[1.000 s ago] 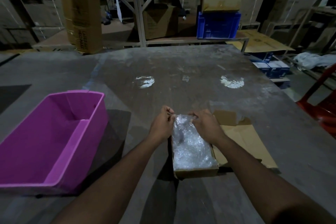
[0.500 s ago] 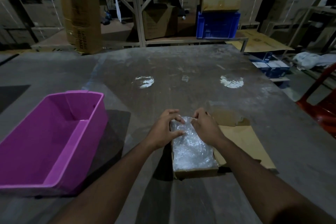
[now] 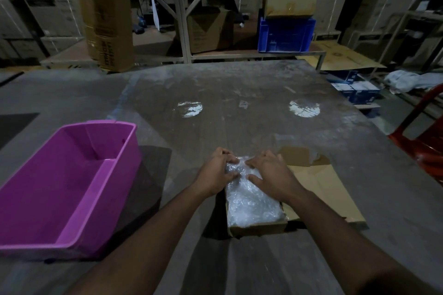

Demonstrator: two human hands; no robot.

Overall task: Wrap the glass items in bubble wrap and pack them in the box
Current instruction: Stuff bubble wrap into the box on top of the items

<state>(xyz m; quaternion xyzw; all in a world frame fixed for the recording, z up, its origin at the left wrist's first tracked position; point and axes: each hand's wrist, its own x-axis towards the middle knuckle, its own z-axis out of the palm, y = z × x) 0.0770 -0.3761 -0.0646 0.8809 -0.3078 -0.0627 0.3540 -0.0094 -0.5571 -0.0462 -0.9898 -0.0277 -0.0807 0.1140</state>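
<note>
A small cardboard box (image 3: 257, 226) stands open on the grey desk (image 3: 239, 93), close to the near edge, and its flap (image 3: 321, 189) lies flat on the desk to the right. The box is filled by a bundle of bubble wrap (image 3: 251, 201), which reaches up to the rim; what glass is inside the wrap cannot be seen. Both hands are at the far end of this bundle. The left hand (image 3: 215, 172) has its fingers curled over the far-left corner of the wrap and its thumb pressed on the top, so it is grasping the wrap. The right hand (image 3: 271, 172) lies on the far-right part, with the fingers bent down onto the wrap and the thumb on its top (it also grasps the wrap). To the left on the desk, well apart from the box, stands a purple plastic tub (image 3: 72, 189). Behind the desk there is a blue crate (image 3: 285, 35) on a shelf, and 1 red chair (image 3: 424, 143) shows at the right edge.
</note>
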